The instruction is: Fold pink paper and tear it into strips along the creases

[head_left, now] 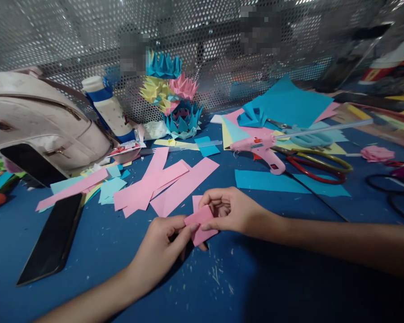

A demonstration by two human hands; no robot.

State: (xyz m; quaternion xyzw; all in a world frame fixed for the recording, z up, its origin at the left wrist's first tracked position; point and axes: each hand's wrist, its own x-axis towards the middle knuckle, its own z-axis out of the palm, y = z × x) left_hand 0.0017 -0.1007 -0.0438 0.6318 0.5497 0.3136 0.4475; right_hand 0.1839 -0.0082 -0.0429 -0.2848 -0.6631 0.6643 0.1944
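Note:
Between both hands is a small folded piece of pink paper (202, 220), held just over the blue table. My left hand (164, 240) pinches its left edge between thumb and fingers. From the right, my right hand (234, 208) grips the same paper, thumb on the near face and the other fingers curled behind. Another bit of pink paper shows behind the right fingers. Just beyond the hands, several pink paper strips (185, 190) lie crossed over one another. A blue paper strip (265, 181) rests flat past my right hand.
A pink glue gun (259, 146) lies at right with its cord trailing nearer, beside red- and yellow-handled scissors (318, 168). A black phone (54, 237) lies at left, near a white backpack (37, 121) and bottle (109, 110). Folded paper flowers (183, 119) stand against the perforated metal panel (208, 54).

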